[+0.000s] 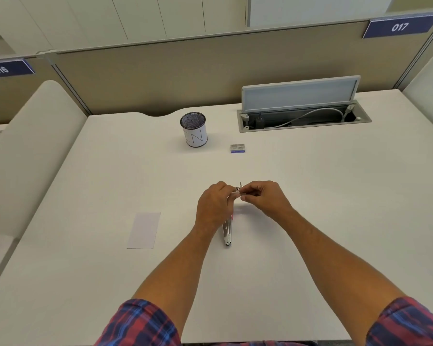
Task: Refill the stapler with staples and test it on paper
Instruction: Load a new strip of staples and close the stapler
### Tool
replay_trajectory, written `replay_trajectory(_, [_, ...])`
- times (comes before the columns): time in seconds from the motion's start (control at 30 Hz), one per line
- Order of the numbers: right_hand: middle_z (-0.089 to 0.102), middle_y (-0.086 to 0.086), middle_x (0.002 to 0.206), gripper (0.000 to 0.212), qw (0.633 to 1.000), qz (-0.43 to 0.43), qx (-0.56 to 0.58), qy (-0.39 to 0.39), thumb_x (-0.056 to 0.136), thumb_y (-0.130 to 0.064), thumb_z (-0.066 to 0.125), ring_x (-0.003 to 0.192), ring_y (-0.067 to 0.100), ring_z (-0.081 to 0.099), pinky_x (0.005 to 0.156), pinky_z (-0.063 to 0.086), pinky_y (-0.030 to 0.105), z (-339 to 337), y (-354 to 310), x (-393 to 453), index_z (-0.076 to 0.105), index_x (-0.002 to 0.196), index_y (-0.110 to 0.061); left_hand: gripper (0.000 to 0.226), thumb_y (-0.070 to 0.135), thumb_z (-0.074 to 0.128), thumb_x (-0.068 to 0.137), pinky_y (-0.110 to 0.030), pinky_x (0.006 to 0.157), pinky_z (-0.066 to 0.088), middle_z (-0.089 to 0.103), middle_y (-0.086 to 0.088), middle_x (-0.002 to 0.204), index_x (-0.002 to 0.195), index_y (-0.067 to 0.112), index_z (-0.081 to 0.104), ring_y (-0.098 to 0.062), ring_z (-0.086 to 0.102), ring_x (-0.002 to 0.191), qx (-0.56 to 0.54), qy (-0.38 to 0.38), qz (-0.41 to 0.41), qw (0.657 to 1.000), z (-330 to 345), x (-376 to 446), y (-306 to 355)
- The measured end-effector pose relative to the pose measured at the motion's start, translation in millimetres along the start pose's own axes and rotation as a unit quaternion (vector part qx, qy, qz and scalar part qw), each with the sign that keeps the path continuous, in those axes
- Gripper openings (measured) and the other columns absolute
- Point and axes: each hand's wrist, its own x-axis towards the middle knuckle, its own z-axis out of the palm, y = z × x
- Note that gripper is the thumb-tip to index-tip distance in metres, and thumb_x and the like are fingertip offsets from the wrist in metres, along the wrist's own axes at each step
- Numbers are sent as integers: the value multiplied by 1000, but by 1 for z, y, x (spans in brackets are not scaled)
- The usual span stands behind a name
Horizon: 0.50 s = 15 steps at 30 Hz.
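The stapler lies opened out on the white desk, its silver arm pointing toward me with a bit of pink showing. My left hand grips its far end from above. My right hand pinches a small metal piece at that same far end; whether it is a strip of staples or part of the stapler is too small to tell. A small staple box, grey and blue, rests farther back on the desk. A slip of white paper lies flat to the left of the stapler.
A mesh pen cup with a white label stands behind the hands, left of the staple box. An open cable hatch with a raised lid is at the back right. A beige partition closes the desk's far side.
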Motion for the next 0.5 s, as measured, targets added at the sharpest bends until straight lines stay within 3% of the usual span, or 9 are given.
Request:
replay_trajectory(0.1, [79,-4,90,15,998,23,5,50,82,-7,80,85,11,74,82,57,23,-3,3,-3,81,94,-16,30,30,74,86,-36,68,53,63,-2,99,113,18,68,-23,61,83,10,-10,18,1000,-2,9,-3])
replay_trajectory(0.2, [78,-6,89,13,994,48,12,97,82,-8,79,80,6,71,74,52,13,-6,7,-3,81,92,-17,62,19,78,81,-41,79,53,59,-5,123,137,27,55,-29,60,95,66,-97,56,992,-1,19,-4])
replay_trajectory(0.27, [77,-6,89,13,991,68,2,111,82,-10,79,79,4,70,69,49,7,-8,9,-3,81,93,-17,70,13,78,79,-43,84,52,58,-8,133,141,30,50,-32,62,100,113,-149,81,979,3,21,-6])
replay_trajectory(0.4, [77,-1,88,19,990,97,-1,107,80,-7,79,81,13,72,61,51,9,-12,12,-2,80,97,-17,56,10,68,81,-38,77,45,62,-3,119,131,31,52,-31,64,91,170,-189,87,963,8,27,-8])
replay_trajectory(0.5, [78,-1,89,17,990,103,-20,92,81,-7,77,84,18,74,69,59,24,-14,16,0,80,93,-18,47,2,61,78,-34,68,30,62,-2,100,119,25,53,-31,60,87,188,-198,82,959,7,35,-2])
